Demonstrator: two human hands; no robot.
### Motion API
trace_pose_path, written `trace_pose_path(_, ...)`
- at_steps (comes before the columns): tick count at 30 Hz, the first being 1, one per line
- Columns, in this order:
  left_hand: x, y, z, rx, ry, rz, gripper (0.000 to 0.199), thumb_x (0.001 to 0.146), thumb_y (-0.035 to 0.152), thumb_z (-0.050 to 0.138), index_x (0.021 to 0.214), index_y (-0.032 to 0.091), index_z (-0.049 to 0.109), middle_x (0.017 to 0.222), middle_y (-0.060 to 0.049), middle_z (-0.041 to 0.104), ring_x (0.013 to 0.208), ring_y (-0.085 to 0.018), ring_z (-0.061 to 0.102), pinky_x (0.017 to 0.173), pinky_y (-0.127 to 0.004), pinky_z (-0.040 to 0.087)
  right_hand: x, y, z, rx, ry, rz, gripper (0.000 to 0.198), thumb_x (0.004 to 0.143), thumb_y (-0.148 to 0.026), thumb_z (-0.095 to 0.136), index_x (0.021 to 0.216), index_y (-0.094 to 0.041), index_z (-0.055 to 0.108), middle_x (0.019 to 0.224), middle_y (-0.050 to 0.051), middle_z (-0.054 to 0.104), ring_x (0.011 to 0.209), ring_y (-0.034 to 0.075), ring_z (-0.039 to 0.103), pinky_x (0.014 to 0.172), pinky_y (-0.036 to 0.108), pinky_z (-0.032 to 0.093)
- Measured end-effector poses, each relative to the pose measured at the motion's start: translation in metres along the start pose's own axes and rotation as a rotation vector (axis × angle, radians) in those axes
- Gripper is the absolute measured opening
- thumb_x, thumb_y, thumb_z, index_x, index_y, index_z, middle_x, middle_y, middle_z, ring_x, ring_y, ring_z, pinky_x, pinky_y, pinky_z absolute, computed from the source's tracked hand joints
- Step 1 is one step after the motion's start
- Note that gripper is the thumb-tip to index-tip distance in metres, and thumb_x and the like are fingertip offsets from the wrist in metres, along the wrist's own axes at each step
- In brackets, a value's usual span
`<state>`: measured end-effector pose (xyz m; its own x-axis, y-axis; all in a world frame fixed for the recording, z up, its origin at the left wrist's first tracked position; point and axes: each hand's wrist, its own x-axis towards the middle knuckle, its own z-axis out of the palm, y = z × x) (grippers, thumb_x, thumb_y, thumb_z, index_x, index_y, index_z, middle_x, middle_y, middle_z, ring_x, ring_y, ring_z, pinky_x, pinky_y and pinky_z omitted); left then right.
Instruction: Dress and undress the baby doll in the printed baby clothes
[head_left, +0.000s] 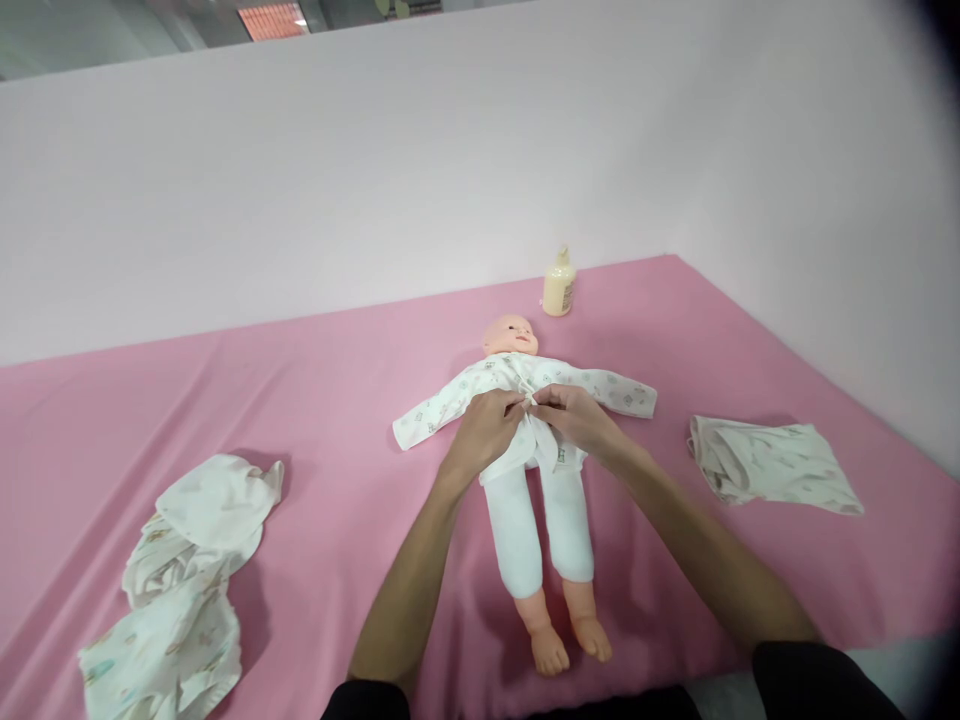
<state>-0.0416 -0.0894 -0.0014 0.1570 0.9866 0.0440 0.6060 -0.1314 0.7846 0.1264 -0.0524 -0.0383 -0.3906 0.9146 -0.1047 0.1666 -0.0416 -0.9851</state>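
Left hand (492,424): fingertips pinching the thin white ties (526,380) at chest height.
Right hand (576,414): pinching there too, just beside the other; which tie each holds, I cannot tell.
Doll (508,336): on its back on the sheet (330,400), head toward the far edge, feet close to the near edge.
Shirt (487,374): already on, both sleeves spread outward, front lapped over.
Trousers (514,535): on both legs, by the look of it finished; the 2 feet (551,652) are bare.
Ties: seemingly the part left; no finished bow shows, though fingers hide the middle.
Sheet edges: bottle (558,288) near the far edge, toward the far right corner; folded cloth (780,462) near the right edge; cloth pile (191,580) well left, reaching the picture's bottom; left edge out of view.
Sheet room: broad between left forearm and cloth pile, narrower between the right-hand sleeve and folded cloth, tight below the feet.
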Motion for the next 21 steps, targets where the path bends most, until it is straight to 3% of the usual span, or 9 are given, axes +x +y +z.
trace_pose_path(4, -0.001, 0.001, 0.000, 0.023, 0.010, 0.002, 0.028, 0.087, 0.021, 0.047, 0.061, 0.019, 0.039, 0.060, 0.001, 0.040, 0.057, -0.013, 0.033, 0.055, -0.029, 0.021, -0.003, -0.004, 0.000, -0.021, -0.006, 0.006, 0.023, 0.082, -0.039, 0.068, 0.093, -0.018, 0.067, 0.075, -0.001, 0.063, 0.061, 0.013, 0.053, 0.051, 0.024, 0.039)
trace_pose_path(10, 0.002, 0.000, 0.005, 0.088, 0.110, -0.028, 0.023, 0.086, 0.018, 0.048, 0.062, 0.019, 0.049, 0.064, -0.002, 0.051, 0.062, -0.016, 0.044, 0.058, -0.029, 0.026, -0.010, -0.014, -0.009, -0.100, -0.039, -0.043, 0.020, 0.085, -0.037, 0.064, 0.093, -0.020, 0.071, 0.084, 0.002, 0.069, 0.072, 0.016, 0.060, 0.059, 0.027, 0.045)
trace_pose_path(18, 0.003, -0.004, 0.011, 0.159, 0.100, -0.016, 0.029, 0.085, 0.013, 0.044, 0.062, 0.020, 0.027, 0.059, 0.000, 0.039, 0.058, -0.015, 0.035, 0.057, -0.030, 0.021, -0.015, -0.024, -0.017, -0.163, -0.015, -0.095, 0.021, 0.088, -0.035, 0.057, 0.085, -0.021, 0.073, 0.083, 0.001, 0.068, 0.068, 0.016, 0.058, 0.055, 0.026, 0.040)
trace_pose_path(21, 0.002, -0.002, 0.013, 0.212, 0.060, -0.016, 0.026, 0.084, 0.013, 0.044, 0.064, 0.020, 0.029, 0.064, -0.001, 0.046, 0.062, -0.016, 0.043, 0.059, -0.030, 0.025, -0.013, -0.020, -0.016, -0.186, 0.009, -0.117, 0.021, 0.087, -0.035, 0.057, 0.086, -0.022, 0.074, 0.081, 0.001, 0.068, 0.068, 0.017, 0.058, 0.055, 0.027, 0.042)
